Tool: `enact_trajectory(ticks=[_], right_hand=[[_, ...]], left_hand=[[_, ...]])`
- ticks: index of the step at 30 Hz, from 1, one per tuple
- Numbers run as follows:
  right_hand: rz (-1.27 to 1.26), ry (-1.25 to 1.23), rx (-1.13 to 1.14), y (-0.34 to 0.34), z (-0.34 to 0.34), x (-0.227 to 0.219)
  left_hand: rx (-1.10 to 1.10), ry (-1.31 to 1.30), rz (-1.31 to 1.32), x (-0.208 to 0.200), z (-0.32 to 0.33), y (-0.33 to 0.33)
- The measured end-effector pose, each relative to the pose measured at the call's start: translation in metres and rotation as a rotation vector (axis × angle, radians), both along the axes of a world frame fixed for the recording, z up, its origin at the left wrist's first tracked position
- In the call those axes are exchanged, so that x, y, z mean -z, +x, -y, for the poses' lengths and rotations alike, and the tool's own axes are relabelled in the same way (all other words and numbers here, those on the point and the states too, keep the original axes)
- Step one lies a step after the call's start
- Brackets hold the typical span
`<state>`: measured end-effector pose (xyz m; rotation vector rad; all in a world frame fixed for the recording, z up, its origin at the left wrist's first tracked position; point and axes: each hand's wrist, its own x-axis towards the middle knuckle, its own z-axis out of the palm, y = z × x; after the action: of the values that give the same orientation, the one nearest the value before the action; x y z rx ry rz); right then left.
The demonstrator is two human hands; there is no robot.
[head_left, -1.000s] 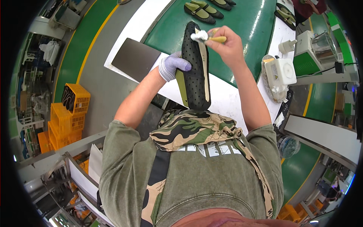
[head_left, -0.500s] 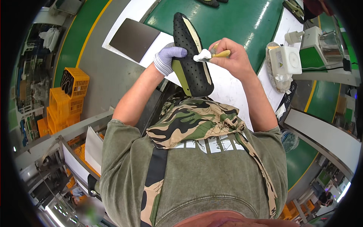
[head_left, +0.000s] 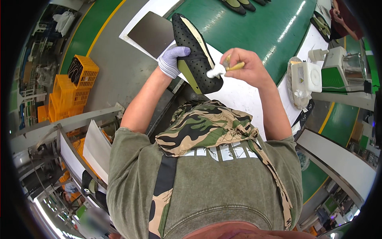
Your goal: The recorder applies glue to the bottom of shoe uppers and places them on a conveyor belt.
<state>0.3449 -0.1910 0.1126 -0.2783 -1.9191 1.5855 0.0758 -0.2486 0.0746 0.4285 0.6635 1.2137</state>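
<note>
A black perforated shoe (head_left: 197, 44) with an olive-green strip and a cream band stands tilted in front of me. My left hand (head_left: 173, 60), in a striped white-and-lilac glove, is closed around its left side, with the thumb across the black upper. Bare, my right hand (head_left: 250, 68) pinches a yellow-handled tool (head_left: 236, 66), perhaps pliers. At the tool's tip a white wad (head_left: 216, 72) lies against or just over the lower right part of the shoe; whether they touch is unclear.
A dark flat board (head_left: 147, 35) lies on the white bench top. Beyond runs a green belt (head_left: 258, 28) with several shoes at its far end. On the right stand a white container (head_left: 311, 77) and a machine. Orange crates (head_left: 85, 72) are stacked at left. Another person's hand (head_left: 339, 19) shows at far right.
My right hand has drawn the white wad from the middle of the shoe toward its lower end. The shoe and left hand sit slightly further left in view. A person's arms now show at far right.
</note>
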Motion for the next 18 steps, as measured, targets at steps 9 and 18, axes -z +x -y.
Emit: enact_trajectory(ticks=[9,18], right_hand=[[0.015,0.019,-0.247,-0.058,-0.013,-0.012],[-0.17,-0.258,-0.042,-0.102,-0.031,0.014]], left_hand=[[-0.163,-0.028,-0.022,-0.001,0.035,-0.067],[-0.496,0.111,-0.093,-0.058,0.125,-0.146]])
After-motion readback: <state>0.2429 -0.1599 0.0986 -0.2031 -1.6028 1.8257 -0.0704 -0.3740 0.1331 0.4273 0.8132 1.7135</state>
